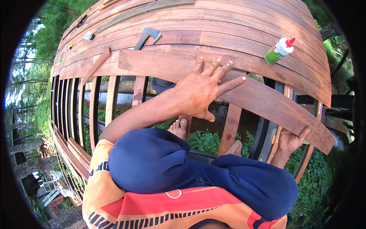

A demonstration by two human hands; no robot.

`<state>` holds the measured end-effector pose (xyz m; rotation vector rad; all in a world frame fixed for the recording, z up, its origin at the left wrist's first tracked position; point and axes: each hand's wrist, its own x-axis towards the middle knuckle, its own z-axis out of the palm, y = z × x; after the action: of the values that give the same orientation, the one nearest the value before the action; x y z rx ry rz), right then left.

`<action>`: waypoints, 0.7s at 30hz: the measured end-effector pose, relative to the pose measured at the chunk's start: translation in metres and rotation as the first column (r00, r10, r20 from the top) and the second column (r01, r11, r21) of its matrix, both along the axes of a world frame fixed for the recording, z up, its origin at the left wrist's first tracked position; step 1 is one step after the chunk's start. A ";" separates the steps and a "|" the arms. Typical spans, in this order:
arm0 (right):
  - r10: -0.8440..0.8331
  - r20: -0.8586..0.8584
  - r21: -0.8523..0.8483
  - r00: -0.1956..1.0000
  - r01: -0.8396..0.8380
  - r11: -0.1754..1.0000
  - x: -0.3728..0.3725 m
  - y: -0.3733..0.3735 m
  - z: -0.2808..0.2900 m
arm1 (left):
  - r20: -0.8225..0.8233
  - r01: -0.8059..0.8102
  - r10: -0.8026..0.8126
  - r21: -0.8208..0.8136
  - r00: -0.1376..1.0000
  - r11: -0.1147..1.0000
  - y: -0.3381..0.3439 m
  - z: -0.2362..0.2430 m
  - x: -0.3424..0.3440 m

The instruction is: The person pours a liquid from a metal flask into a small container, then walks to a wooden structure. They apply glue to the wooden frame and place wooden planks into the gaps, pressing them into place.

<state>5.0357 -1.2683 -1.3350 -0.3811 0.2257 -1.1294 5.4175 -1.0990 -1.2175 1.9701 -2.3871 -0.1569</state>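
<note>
A reddish-brown wooden plank (267, 100) lies across the open joists, along the edge of the laid decking, its right end reaching toward me. My left hand (204, 86) is laid over the plank's middle, palm down with fingers spread. My right hand (291, 140) grips the plank's near edge close to its right end, the thumb at the edge and the other fingers mostly hidden beneath. An axe (152, 34) lies on the decking beyond the plank. A white and green glue bottle (278, 52) with a red nozzle stands on the boards at right.
Bare joists (230, 124) with open gaps run toward me, plants and water below. My bare feet (178, 128) rest among them. A short wood strip (97, 65) leans across the decking edge at left. A weathered board (143, 13) and a small pale block (89, 36) lie farther back.
</note>
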 end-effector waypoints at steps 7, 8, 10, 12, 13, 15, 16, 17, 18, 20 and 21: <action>-0.181 -0.069 0.020 0.981 0.182 0.983 -0.115 -0.030 -0.048 | 0.110 -0.238 0.253 -0.133 0.961 0.962 0.022 -0.124 0.080; -0.237 -0.122 0.040 0.964 0.244 0.969 -0.115 -0.027 -0.052 | 0.125 -0.269 0.277 -0.076 0.953 0.960 0.018 -0.138 0.085; -0.277 -0.158 0.048 0.948 0.287 0.957 -0.110 -0.017 -0.057 | 0.061 -0.217 0.232 -0.193 0.971 0.957 0.005 -0.159 0.087; -0.278 -0.155 0.109 0.948 0.296 0.949 -0.102 -0.010 -0.061 | -0.013 -0.240 0.242 -0.181 0.970 0.954 -0.004 -0.166 0.090; -0.270 -0.159 0.125 0.950 0.291 0.948 -0.098 -0.010 -0.063 | 0.015 -0.212 0.223 -0.256 0.975 0.943 -0.007 -0.164 0.093; -0.280 -0.172 0.198 0.945 0.312 0.929 -0.097 -0.017 -0.065 | 0.007 -0.210 0.214 -0.173 0.977 0.962 -0.008 -0.154 0.092; -0.295 -0.200 0.174 0.934 0.330 0.928 -0.100 -0.025 -0.067 | 0.002 -0.206 0.208 -0.125 0.978 0.970 -0.008 -0.147 0.091; -0.349 -0.266 0.190 0.899 0.404 0.895 -0.103 -0.037 -0.069 | -0.026 -0.164 0.162 -0.248 0.986 0.955 -0.007 -0.140 0.084; -0.394 -0.338 0.198 0.855 0.474 0.858 -0.106 -0.051 -0.071 | -0.033 -0.126 0.122 -0.326 0.992 0.937 -0.009 -0.132 0.075; -0.491 -0.402 0.184 0.773 0.594 0.783 -0.111 -0.086 -0.080 | -0.036 -0.115 0.110 -0.419 0.993 0.901 -0.010 -0.118 0.051; -0.510 -0.419 0.156 0.752 0.612 0.775 -0.113 -0.099 -0.083 | -0.070 -0.122 0.102 -0.438 0.992 0.891 -0.015 -0.113 0.037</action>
<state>4.9224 -1.3678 -1.4185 -0.2565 0.8693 -1.6022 5.4549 -1.1143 -1.3305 1.8493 -2.0377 0.3162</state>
